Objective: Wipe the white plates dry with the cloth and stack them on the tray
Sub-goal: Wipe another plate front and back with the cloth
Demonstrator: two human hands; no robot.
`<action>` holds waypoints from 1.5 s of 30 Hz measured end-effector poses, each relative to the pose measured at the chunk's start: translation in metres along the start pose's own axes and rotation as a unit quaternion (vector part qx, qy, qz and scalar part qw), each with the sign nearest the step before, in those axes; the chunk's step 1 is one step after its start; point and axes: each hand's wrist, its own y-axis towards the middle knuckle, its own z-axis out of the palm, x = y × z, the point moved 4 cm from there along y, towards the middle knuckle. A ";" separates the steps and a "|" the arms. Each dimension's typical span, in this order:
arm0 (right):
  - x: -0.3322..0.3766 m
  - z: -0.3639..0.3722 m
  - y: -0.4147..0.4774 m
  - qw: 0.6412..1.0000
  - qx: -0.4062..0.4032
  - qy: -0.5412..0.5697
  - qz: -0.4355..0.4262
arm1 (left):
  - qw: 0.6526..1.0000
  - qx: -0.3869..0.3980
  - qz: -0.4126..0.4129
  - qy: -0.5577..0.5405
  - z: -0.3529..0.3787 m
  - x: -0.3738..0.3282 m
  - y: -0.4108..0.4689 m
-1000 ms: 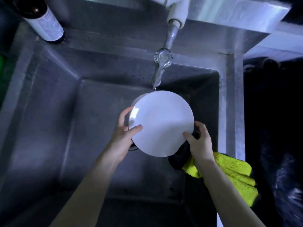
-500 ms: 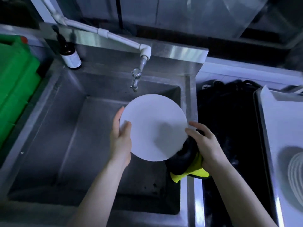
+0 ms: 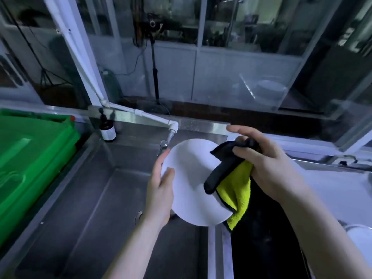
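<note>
One white plate point(image 3: 191, 178) was held above the sink point(image 3: 96, 198), with the cloth point(image 3: 235, 190) newly on its face.
Left of the green crate point(image 3: 34, 158) we noted nothing. The left hand point(image 3: 161, 196) gripped the plate's left rim, thumb on top. Half a second before, the cloth hung bunched below the right rim. The right hand point(image 3: 269, 164), curled round it, had since lifted it onto the plate. We judged wiping just begun. The tray point(image 3: 338, 190) lay far right.

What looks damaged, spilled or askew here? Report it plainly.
Nothing stands out. The white plate looks whole, held over the sink by the left hand; the right hand grips the cloth, which hangs across the plate's right side.
</note>
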 end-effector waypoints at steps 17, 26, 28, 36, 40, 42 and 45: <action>-0.002 0.050 -0.012 0.904 0.228 -0.332 -0.142 | 0.992 -0.058 0.002 -0.112 -0.007 -0.057 0.002; -0.011 0.078 -0.045 0.838 0.087 -0.421 -0.336 | 0.989 -0.068 0.026 -0.132 -0.012 -0.067 0.003; -0.010 0.092 -0.046 0.833 0.155 -0.414 -0.332 | 0.989 -0.056 0.031 -0.131 -0.008 -0.068 0.003; 0.008 0.106 0.020 0.844 0.092 -0.483 -0.216 | 0.990 -0.048 0.052 -0.126 0.003 -0.062 -0.002; 0.004 0.077 0.029 0.815 0.047 -0.547 -0.187 | 0.985 -0.062 0.051 -0.150 -0.011 -0.069 -0.005; -0.001 0.070 0.009 0.805 0.071 -0.552 -0.206 | 0.983 -0.065 0.061 -0.157 -0.018 -0.073 -0.005; -0.011 0.089 -0.025 0.800 0.175 -0.513 -0.257 | 0.983 -0.072 0.059 -0.158 -0.013 -0.073 -0.005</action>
